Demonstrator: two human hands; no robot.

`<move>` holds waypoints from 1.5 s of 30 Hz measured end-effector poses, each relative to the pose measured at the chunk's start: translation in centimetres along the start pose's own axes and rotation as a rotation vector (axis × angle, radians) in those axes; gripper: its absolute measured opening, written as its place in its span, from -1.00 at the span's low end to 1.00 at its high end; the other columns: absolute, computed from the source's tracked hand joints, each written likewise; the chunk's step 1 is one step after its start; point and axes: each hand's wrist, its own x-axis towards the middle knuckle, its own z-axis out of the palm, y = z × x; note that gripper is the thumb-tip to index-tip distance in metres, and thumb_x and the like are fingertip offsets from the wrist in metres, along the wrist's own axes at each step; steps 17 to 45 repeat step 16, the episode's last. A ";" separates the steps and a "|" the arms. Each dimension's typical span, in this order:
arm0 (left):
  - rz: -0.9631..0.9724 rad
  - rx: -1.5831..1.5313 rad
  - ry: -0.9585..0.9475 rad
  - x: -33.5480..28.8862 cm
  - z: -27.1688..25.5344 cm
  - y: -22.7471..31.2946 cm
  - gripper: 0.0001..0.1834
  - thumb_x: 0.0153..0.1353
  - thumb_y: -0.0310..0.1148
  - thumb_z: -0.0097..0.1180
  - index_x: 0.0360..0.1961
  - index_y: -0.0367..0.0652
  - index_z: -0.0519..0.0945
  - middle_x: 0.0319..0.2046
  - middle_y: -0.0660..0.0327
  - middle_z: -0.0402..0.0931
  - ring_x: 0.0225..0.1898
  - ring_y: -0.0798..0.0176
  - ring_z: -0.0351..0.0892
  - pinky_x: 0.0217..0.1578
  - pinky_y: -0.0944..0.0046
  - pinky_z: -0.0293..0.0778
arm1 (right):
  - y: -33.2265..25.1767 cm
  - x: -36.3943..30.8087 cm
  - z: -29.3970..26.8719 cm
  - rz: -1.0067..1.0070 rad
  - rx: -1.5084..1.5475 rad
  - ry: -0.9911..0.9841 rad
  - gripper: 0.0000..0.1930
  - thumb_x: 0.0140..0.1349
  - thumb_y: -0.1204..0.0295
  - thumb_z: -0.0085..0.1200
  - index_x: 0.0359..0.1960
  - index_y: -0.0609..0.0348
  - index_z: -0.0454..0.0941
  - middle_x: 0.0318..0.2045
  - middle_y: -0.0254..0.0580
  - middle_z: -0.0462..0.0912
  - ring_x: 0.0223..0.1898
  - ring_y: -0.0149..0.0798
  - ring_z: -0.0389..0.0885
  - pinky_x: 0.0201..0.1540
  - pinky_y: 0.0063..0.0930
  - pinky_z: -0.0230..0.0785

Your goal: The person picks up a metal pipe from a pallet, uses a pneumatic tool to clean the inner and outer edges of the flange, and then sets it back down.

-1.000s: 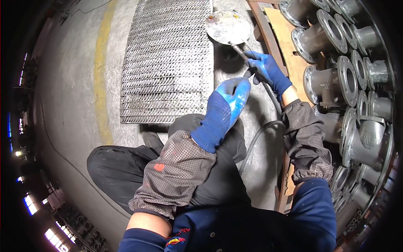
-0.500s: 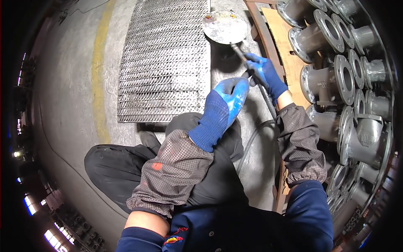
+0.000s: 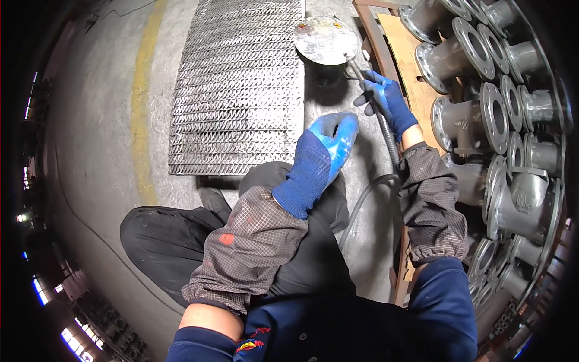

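Note:
My right hand (image 3: pixel 386 102), in a blue coated glove, is closed around a slim rod-shaped tool (image 3: pixel 357 72) with a ribbed flexible hose (image 3: pixel 387 136) running back along my wrist. Some of its fingers stick out loosely past the rod. The tool's far tip is at the near right edge of a round, whitish metal disc (image 3: pixel 325 41); whether they touch, I cannot tell. My left hand (image 3: pixel 335 142), gloved in the same blue, is curled shut above my knee, with no object showing in it. A gap separates the two hands.
A metal grating (image 3: pixel 238 90) lies to the left of the disc, on the grey floor with its yellow stripe (image 3: pixel 142 96). At right, flanged grey metal pipe fittings (image 3: pixel 467 123) are stacked on a pallet with a wooden board (image 3: pixel 405 54). A dark hose (image 3: pixel 359 202) curves across the floor.
My right hand has moved slightly right, away from my left hand, and its fingers have loosened. The tool's tip has shifted right along the disc's edge. My left hand has hardly moved.

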 end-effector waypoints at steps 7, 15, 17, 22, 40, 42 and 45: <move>0.014 -0.031 0.000 -0.1 0.1 0.3 -0.65 0.29 -0.30 -0.01 -0.10 -0.43 0.50 -0.22 0.08 0.55 -0.21 0.32 0.54 -0.12 0.37 0.46 | -1.2 -1.5 0.8 0.008 -0.109 -0.104 -0.52 0.22 0.39 -0.11 0.15 0.38 0.27 -0.55 0.00 0.63 -0.77 -0.40 0.44 -0.71 -0.62 0.27; 0.041 -0.019 0.019 0.1 -0.2 -0.4 -0.64 0.22 -0.17 0.06 -0.14 -0.27 0.56 -0.53 0.27 0.51 -0.58 0.50 0.41 -0.53 0.45 0.38 | 1.8 -0.8 1.6 -0.031 -0.011 -0.051 -0.55 0.16 0.44 -0.03 0.12 0.30 0.36 -0.48 -0.03 0.61 -0.67 -0.38 0.54 -0.73 -0.56 0.32; 0.048 -0.017 0.023 0.2 -0.4 -0.3 -0.64 0.22 -0.17 0.06 -0.14 -0.27 0.56 -0.53 0.27 0.51 -0.58 0.50 0.41 -0.53 0.45 0.38 | 1.5 -1.0 1.7 0.000 0.000 -0.034 -0.53 0.17 0.45 -0.03 0.15 0.29 0.33 -0.46 -0.02 0.62 -0.63 -0.37 0.57 -0.73 -0.55 0.34; 0.048 -0.017 0.023 0.2 -0.4 -0.3 -0.64 0.22 -0.17 0.06 -0.14 -0.27 0.56 -0.53 0.27 0.51 -0.58 0.50 0.41 -0.53 0.45 0.38 | 1.5 -1.0 1.7 0.000 0.000 -0.034 -0.53 0.17 0.45 -0.03 0.15 0.29 0.33 -0.46 -0.02 0.62 -0.63 -0.37 0.57 -0.73 -0.55 0.34; 0.048 -0.017 0.023 0.2 -0.4 -0.3 -0.64 0.22 -0.17 0.06 -0.14 -0.27 0.56 -0.53 0.27 0.51 -0.58 0.50 0.41 -0.53 0.45 0.38 | 1.5 -1.0 1.7 0.000 0.000 -0.034 -0.53 0.17 0.45 -0.03 0.15 0.29 0.33 -0.46 -0.02 0.62 -0.63 -0.37 0.57 -0.73 -0.55 0.34; 0.048 -0.017 0.023 0.2 -0.4 -0.3 -0.64 0.22 -0.17 0.06 -0.14 -0.27 0.56 -0.53 0.27 0.51 -0.58 0.50 0.41 -0.53 0.45 0.38 | 1.5 -1.0 1.7 0.000 0.000 -0.034 -0.53 0.17 0.45 -0.03 0.15 0.29 0.33 -0.46 -0.02 0.62 -0.63 -0.37 0.57 -0.73 -0.55 0.34; 0.048 -0.017 0.023 0.2 -0.4 -0.3 -0.64 0.22 -0.17 0.06 -0.14 -0.27 0.56 -0.53 0.27 0.51 -0.58 0.50 0.41 -0.53 0.45 0.38 | 1.5 -1.0 1.7 0.000 0.000 -0.034 -0.53 0.17 0.45 -0.03 0.15 0.29 0.33 -0.46 -0.02 0.62 -0.63 -0.37 0.57 -0.73 -0.55 0.34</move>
